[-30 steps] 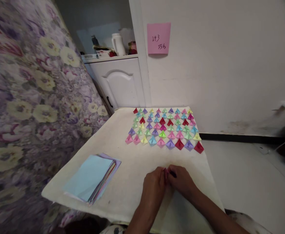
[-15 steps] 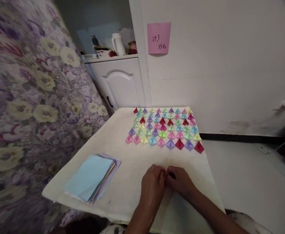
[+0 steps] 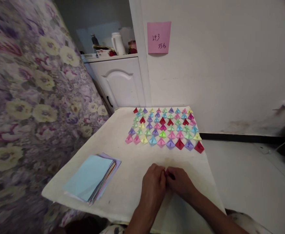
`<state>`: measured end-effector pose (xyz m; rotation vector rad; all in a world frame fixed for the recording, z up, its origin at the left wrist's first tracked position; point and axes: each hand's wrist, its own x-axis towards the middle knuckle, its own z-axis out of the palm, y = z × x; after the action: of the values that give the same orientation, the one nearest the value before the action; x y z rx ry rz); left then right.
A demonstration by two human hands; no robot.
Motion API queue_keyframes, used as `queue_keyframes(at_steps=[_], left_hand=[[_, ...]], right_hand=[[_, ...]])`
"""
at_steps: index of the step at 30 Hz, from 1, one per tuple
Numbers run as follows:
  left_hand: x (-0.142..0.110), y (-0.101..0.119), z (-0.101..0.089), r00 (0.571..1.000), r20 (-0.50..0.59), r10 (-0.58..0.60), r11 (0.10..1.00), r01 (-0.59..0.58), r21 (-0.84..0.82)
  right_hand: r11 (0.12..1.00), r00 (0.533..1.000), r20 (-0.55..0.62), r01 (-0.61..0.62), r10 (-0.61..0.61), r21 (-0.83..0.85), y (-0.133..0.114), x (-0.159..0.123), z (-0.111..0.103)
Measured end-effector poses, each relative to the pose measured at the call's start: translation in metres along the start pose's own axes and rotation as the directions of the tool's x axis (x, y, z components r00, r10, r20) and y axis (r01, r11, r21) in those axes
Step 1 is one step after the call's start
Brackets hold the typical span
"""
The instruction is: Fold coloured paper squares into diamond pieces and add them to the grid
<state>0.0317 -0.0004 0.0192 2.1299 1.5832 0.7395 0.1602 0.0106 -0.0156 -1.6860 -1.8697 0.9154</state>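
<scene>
Close together above the front of the table, my left hand and my right hand meet at their fingertips. Both are closed in a pinch on a small piece of folded pink paper. Fingers hide nearly all of this paper, so its shape does not show. Beyond the hands, rows of small folded paper pieces in pink, red, purple, blue, green and yellow lie on the table. To the left of my left hand rests a stack of coloured paper sheets, with a light blue one on top.
A pale cloth covers the table. A floral curtain hangs along the left. Behind stand a white cabinet and a shelf with a white jug. A pink note is stuck on the wall.
My hands stay in nearly the same place, with small finger movements. Less of the pink paper shows between the fingertips now. The paper rows and the stack have not moved.
</scene>
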Motion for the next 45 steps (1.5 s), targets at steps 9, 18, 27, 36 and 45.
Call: queue_keyframes(at_steps=[9, 18, 27, 36, 45], left_hand=[[0.001, -0.007, 0.001, 0.992, 0.105, -0.071, 0.994, 0.061, 0.093], [0.003, -0.014, 0.009, 0.976, 0.175, -0.128, 0.988, 0.111, 0.106], [0.001, -0.016, 0.013, 0.982, 0.142, -0.126, 0.978, 0.099, 0.181], [0.002, -0.014, 0.009, 0.977, 0.174, -0.123, 0.975, 0.087, 0.202], [-0.001, -0.011, 0.011, 0.970, 0.141, -0.199, 0.954, 0.159, 0.253]], right_hand=[[0.997, 0.998, -0.069, -0.016, 0.010, -0.079, 0.004, -0.001, 0.002], [0.998, 0.990, -0.136, 0.026, -0.034, -0.064, 0.005, -0.006, 0.002], [0.970, 0.967, -0.096, 0.227, -0.235, -0.081, -0.005, -0.032, -0.004], [0.960, 0.979, 0.043, 0.204, -0.200, -0.193, -0.003, -0.040, -0.002], [0.927, 0.964, 0.097, 0.264, -0.247, -0.265, -0.003, -0.036, -0.011]])
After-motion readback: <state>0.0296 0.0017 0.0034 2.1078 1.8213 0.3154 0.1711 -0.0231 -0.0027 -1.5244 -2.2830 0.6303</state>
